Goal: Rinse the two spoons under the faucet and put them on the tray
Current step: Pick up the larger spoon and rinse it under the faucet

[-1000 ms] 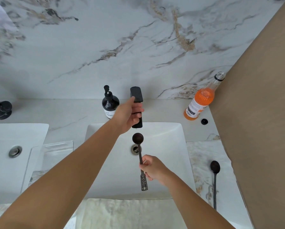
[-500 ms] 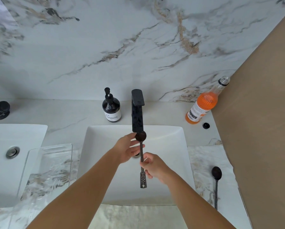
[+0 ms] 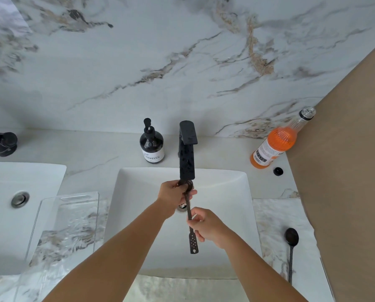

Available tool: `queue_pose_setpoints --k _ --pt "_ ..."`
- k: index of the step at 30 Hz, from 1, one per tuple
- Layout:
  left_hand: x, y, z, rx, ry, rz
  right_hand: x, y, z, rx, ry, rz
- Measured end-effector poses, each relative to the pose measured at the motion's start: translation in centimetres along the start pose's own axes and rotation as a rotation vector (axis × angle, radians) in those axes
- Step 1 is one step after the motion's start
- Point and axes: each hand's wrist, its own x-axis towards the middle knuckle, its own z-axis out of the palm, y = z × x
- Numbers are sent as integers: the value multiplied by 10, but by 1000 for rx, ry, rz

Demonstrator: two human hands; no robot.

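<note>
A dark spoon (image 3: 192,241) with a perforated flat handle end is held over the white sink (image 3: 232,192), its bowl right under the spout of the black faucet (image 3: 187,153). My right hand (image 3: 205,226) grips the handle at its middle. My left hand (image 3: 174,196) wraps its fingers around the spoon's bowl, hiding most of it. A second black spoon (image 3: 291,238) lies on the counter right of the sink, bowl pointing away from me. A clear glass tray (image 3: 71,223) sits on the counter left of the sink.
A dark soap dispenser (image 3: 151,144) stands left of the faucet. An orange drink bottle (image 3: 273,147) and its black cap (image 3: 278,171) are at the back right beside a tan wall. Another sink (image 3: 18,214) and black faucet (image 3: 1,142) are at far left.
My left hand left the faucet top and came down onto the spoon's bowl. The spoon rose so its bowl is under the spout.
</note>
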Motion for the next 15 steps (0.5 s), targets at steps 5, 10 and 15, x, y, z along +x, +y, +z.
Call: queue_pose_setpoints --k 5,10,15 --pt "0 3 0 -161 -198 -74 -3 1 0 25 24 0" --pt "5 6 0 241 -109 28 0 5 -6 -27 147 16" --pt "2 20 -10 -34 -372 -115 3 10 -13 -188 368 -21"
